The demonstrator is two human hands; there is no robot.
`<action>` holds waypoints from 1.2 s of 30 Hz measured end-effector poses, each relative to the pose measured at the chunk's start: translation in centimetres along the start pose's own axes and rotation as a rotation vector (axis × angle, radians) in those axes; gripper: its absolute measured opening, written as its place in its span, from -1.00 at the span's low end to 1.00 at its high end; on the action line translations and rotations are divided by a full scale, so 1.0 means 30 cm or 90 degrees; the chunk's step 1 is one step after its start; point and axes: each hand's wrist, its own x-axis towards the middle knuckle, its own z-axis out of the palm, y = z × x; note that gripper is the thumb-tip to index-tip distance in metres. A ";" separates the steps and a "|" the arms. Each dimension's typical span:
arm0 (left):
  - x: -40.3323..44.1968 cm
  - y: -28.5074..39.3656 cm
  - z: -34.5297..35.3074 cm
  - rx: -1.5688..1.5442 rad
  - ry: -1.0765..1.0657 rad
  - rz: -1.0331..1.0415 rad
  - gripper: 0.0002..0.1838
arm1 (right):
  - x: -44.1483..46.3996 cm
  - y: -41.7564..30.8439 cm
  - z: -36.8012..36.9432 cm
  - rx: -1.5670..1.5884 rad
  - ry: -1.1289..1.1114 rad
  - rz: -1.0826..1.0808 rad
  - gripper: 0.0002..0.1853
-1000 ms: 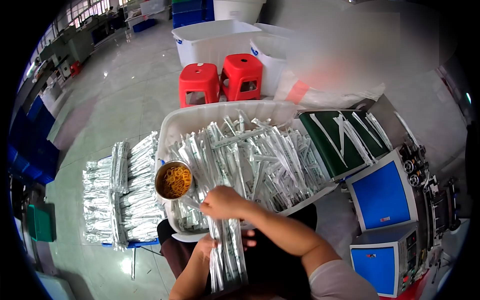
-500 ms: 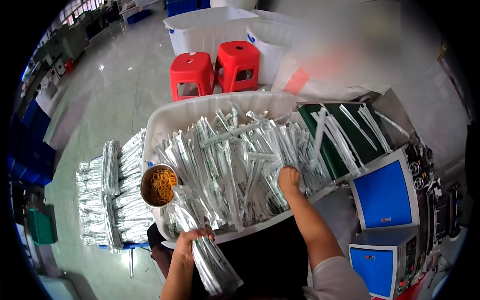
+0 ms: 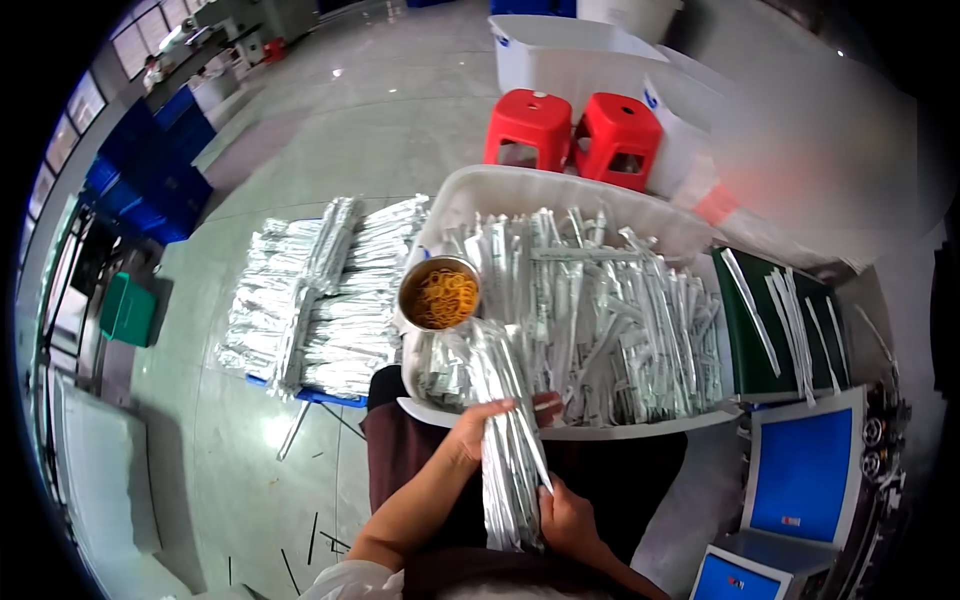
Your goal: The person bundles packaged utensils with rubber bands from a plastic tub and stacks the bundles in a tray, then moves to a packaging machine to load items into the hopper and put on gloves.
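My left hand (image 3: 480, 428) is closed around the middle of a bundle of long, thin silver-and-white wrapped packets (image 3: 508, 465), held upright over my lap. At the bundle's lower right side, my right hand (image 3: 568, 518) is closed against the packets, its fingers partly hidden. Just beyond the bundle stands a large white tub (image 3: 465, 190) heaped with loose packets (image 3: 630, 330) of the same sort. A metal bowl (image 3: 406, 300) of yellowish rubber bands (image 3: 446, 297) sits at the tub's left corner, near the bundle's top.
Left of the tub, stacked packet bundles (image 3: 355, 300) lie on a blue support. To the right, a green conveyor belt (image 3: 745, 350) carries several packets beside a blue-panelled machine (image 3: 808, 470). Two red stools (image 3: 530, 120) and white bins (image 3: 580, 60) stand behind.
My right hand has come back from the packets in the tub to the bundle's lower side. The bundle is more upright, and the view has turned left.
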 end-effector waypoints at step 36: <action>-0.347 0.206 -0.018 0.152 0.175 0.272 -0.46 | 1.062 -0.299 0.258 -0.310 0.119 -0.268 -0.81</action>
